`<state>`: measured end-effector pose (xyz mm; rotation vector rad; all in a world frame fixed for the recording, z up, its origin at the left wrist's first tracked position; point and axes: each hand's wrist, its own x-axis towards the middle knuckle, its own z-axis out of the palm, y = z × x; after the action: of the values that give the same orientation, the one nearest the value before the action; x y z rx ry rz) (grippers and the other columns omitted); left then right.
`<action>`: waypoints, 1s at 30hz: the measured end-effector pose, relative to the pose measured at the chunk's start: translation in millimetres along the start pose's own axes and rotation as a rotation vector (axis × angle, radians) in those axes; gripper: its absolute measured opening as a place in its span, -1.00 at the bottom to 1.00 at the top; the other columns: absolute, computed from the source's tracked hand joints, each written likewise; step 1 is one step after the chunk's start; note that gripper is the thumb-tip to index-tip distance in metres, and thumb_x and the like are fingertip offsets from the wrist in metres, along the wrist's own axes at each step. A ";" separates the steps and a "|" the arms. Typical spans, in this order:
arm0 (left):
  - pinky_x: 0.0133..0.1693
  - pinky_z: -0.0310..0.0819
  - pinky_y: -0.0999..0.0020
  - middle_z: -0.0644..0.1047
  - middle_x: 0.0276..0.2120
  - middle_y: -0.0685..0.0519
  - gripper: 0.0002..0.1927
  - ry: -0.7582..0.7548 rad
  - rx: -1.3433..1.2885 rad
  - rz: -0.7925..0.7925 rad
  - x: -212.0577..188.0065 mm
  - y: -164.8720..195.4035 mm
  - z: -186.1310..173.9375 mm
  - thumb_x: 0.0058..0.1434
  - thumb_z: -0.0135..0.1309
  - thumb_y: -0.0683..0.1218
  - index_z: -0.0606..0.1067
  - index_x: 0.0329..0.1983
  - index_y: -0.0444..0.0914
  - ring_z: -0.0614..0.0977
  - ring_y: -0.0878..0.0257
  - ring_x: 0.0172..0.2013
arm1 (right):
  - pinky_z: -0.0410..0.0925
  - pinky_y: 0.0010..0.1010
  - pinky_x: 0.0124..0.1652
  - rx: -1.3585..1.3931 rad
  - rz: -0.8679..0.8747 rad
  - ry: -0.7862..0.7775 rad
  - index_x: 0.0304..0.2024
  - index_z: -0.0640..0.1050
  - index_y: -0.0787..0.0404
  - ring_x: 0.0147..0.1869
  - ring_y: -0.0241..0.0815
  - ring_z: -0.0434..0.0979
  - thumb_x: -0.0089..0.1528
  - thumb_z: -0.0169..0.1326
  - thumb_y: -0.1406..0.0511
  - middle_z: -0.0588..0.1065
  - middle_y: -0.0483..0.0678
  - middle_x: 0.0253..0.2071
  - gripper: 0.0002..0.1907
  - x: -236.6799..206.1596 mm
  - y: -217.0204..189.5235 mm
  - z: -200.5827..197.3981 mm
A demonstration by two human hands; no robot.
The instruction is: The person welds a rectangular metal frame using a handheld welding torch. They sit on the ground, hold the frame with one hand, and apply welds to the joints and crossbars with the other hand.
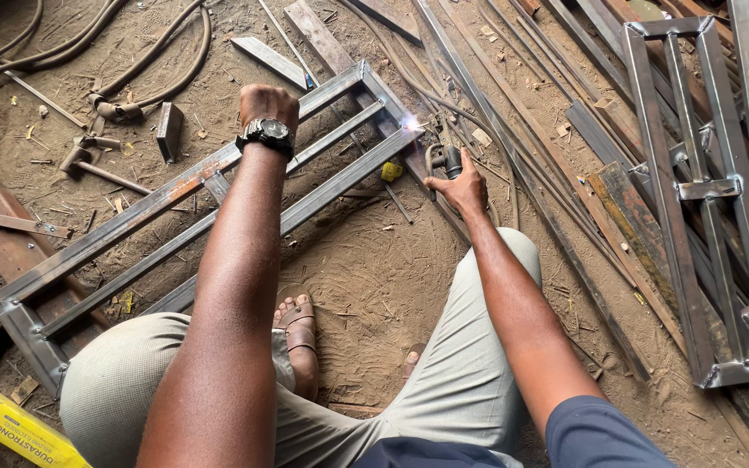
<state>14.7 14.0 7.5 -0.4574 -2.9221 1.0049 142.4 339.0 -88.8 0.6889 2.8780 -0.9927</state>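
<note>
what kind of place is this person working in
Most likely a metal fabrication or welding workshop with a dirt floor: the right hand holds a welding tool sparking against a steel frame, with another welded frame and hoses nearby.

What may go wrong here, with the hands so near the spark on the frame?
1. The right hand is bare on the welding holder, close to the spark; a burn seems possible.
2. The left hand rests on the metal frame being welded; heat may travel to it.
3. The feet wear open sandals on the dirt floor, so falling sparks could reach the toes.
</note>
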 end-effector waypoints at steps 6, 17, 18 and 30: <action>-0.57 0.26 0.38 0.34 -0.68 0.19 -0.66 -0.043 -0.029 0.026 -1.2 -0.5 -4.3 0.36 0.07 0.11 0.52 -0.51 -0.11 0.39 0.35 -0.59 | 0.50 -0.18 -0.17 -0.032 -0.053 -0.010 0.51 0.13 0.20 -0.19 -0.14 0.62 -0.02 0.42 -0.11 0.59 0.05 -0.17 0.23 0.7 1.2 -2.5; -0.58 0.26 0.38 0.32 -0.67 0.21 -0.57 -0.013 -0.025 0.006 0.5 0.0 -2.0 0.41 -0.01 0.13 0.54 -0.54 -0.12 0.38 0.38 -0.59 | 0.51 -0.18 -0.19 0.007 -0.044 0.014 0.51 0.11 0.22 -0.19 -0.09 0.65 -0.10 0.48 -0.09 0.58 0.13 -0.11 0.31 0.0 0.3 -1.0; -0.59 0.26 0.38 0.33 -0.68 0.21 -0.57 -0.011 -0.022 0.006 0.3 -0.2 -1.9 0.41 -0.01 0.13 0.54 -0.54 -0.13 0.38 0.38 -0.60 | 0.51 -0.18 -0.21 0.008 -0.050 0.020 0.50 0.10 0.24 -0.19 -0.09 0.65 -0.10 0.48 -0.09 0.57 0.14 -0.10 0.31 -0.2 0.2 -0.8; -0.59 0.29 0.38 0.33 -0.69 0.20 -0.59 0.007 -0.021 0.004 -2.2 -0.2 -3.1 0.39 0.03 0.14 0.53 -0.54 -0.13 0.37 0.37 -0.62 | 0.51 -0.16 -0.17 0.034 -0.025 0.026 0.53 0.09 0.23 -0.19 -0.09 0.65 -0.08 0.46 -0.09 0.59 0.13 -0.13 0.32 -2.5 -2.7 -1.8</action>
<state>17.2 15.1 10.2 -0.4673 -2.9295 0.9729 143.7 337.3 -85.4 0.6740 2.9054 -1.0458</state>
